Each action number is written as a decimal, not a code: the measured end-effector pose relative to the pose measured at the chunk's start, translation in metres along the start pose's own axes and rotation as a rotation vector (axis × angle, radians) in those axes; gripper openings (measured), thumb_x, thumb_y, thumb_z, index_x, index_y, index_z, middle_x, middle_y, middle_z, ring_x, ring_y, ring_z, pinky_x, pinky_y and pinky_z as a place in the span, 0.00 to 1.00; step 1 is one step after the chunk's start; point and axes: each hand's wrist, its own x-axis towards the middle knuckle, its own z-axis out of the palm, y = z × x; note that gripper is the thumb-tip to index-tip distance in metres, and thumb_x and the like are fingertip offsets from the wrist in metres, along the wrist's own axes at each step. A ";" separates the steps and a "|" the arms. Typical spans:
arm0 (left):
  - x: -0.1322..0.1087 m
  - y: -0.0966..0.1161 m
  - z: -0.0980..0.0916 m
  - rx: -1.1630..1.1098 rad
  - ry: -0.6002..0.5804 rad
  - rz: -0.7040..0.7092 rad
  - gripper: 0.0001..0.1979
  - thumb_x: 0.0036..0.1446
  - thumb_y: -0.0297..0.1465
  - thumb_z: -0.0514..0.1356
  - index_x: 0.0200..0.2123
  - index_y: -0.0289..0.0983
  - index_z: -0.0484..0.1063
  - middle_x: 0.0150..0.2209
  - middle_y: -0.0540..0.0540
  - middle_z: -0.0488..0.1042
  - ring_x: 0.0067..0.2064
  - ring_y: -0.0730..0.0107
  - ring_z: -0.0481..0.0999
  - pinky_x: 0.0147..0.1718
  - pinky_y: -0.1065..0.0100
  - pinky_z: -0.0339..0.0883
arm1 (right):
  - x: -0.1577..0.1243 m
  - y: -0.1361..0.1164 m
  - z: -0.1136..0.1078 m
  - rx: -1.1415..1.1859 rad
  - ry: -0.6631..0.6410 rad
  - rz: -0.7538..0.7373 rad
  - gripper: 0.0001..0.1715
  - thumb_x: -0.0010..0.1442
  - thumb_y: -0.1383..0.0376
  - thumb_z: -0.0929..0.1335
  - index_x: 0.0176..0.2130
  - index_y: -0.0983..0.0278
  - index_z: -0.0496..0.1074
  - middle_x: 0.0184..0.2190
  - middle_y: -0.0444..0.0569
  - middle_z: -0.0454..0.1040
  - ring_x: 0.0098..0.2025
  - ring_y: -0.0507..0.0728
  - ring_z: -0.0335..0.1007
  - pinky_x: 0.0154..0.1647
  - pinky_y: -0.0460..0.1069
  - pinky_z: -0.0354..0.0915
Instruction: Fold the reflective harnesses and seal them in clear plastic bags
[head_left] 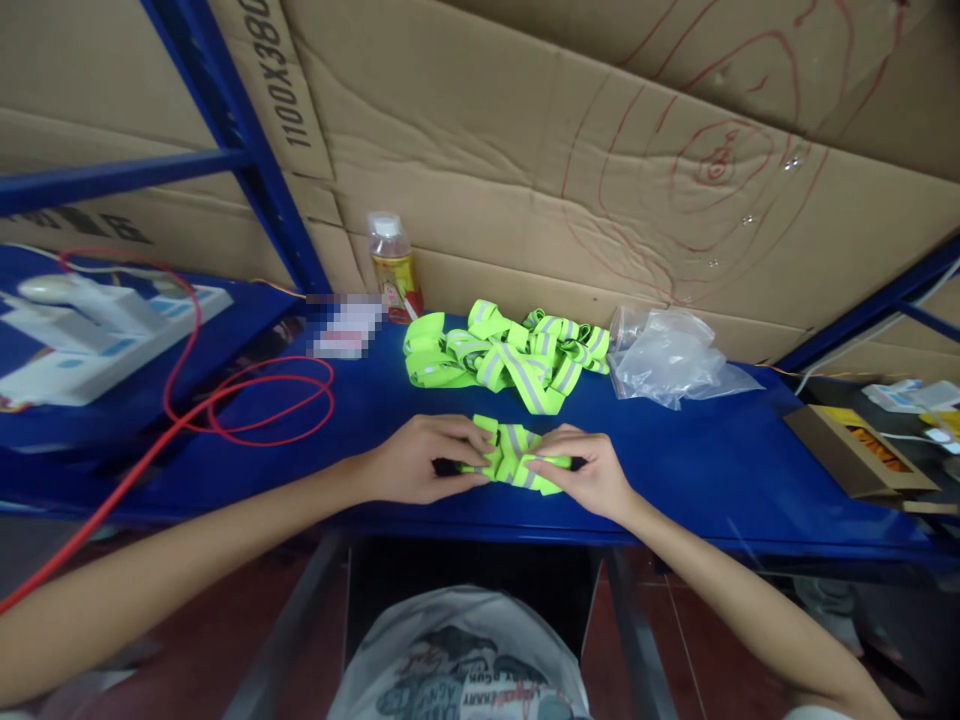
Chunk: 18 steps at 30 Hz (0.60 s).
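Between my two hands is a folded bundle of neon yellow-green reflective strap [514,450] with silver-grey stripes, just above or on the blue table near its front edge. My left hand [427,458] pinches the bundle's left end between thumb and fingers. At the right end, my right hand [589,468] grips it the same way, thumb in front. Right behind the hands lies a loose heap of the same reflective straps [517,355], looped and tangled. Fingers partly hide both ends of the held bundle.
Behind the heap stands a clear bottle [395,268] with a yellow label. A crumpled plastic bag [671,355] lies right of it. Red cable [217,405] loops at left near white power strips [112,340]. An open cardboard box [862,455] sits at right on the blue table [720,480].
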 end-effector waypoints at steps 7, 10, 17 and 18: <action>0.015 -0.009 -0.003 -0.202 0.042 -0.318 0.12 0.57 0.30 0.76 0.43 0.34 0.82 0.43 0.43 0.85 0.44 0.64 0.86 0.48 0.68 0.81 | 0.000 0.004 0.007 0.129 0.125 0.163 0.15 0.54 0.54 0.83 0.38 0.58 0.84 0.33 0.48 0.87 0.36 0.63 0.85 0.41 0.56 0.80; 0.011 -0.015 -0.002 -0.195 0.039 -0.239 0.04 0.61 0.30 0.74 0.37 0.35 0.85 0.46 0.41 0.85 0.47 0.63 0.86 0.50 0.68 0.80 | -0.004 0.005 0.005 0.009 0.098 0.007 0.04 0.61 0.59 0.81 0.36 0.55 0.87 0.36 0.48 0.88 0.39 0.65 0.86 0.44 0.58 0.80; -0.008 -0.028 0.003 0.085 0.039 -0.001 0.08 0.69 0.30 0.67 0.46 0.41 0.88 0.60 0.39 0.82 0.60 0.61 0.84 0.60 0.64 0.79 | -0.016 0.014 -0.005 -0.272 0.004 -0.300 0.17 0.67 0.61 0.76 0.55 0.56 0.84 0.61 0.57 0.81 0.58 0.66 0.83 0.57 0.59 0.81; -0.010 -0.029 0.003 0.147 0.033 0.034 0.09 0.70 0.31 0.67 0.48 0.41 0.87 0.61 0.39 0.81 0.60 0.61 0.84 0.61 0.64 0.78 | -0.017 0.015 -0.007 -0.317 -0.013 -0.328 0.22 0.65 0.59 0.78 0.58 0.56 0.83 0.63 0.58 0.79 0.61 0.68 0.81 0.60 0.60 0.80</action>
